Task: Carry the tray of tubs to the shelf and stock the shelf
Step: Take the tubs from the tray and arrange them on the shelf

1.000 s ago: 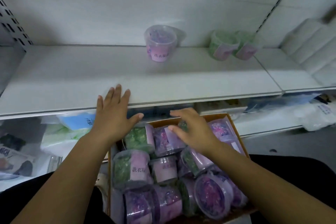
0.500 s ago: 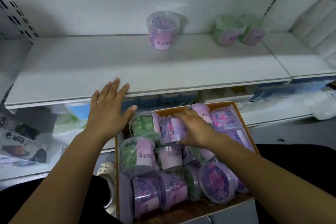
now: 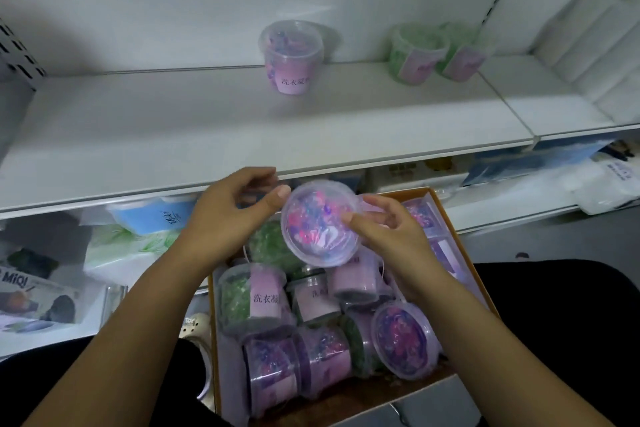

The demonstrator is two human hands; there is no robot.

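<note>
Tub of purple beads (image 3: 320,224) is held over the cardboard tray (image 3: 464,253), its rim clamped between curled fingers and thumb of left hand (image 3: 228,218) and right hand (image 3: 394,236).

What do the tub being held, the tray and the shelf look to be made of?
The tub: clear glossy plastic, likely; pink and purple contents show through the lid. The tray: matte brown cardboard, judging by its thin tan walls and dull floor. The shelf: smooth white, probably painted metal, though the look leaves it open.
</note>
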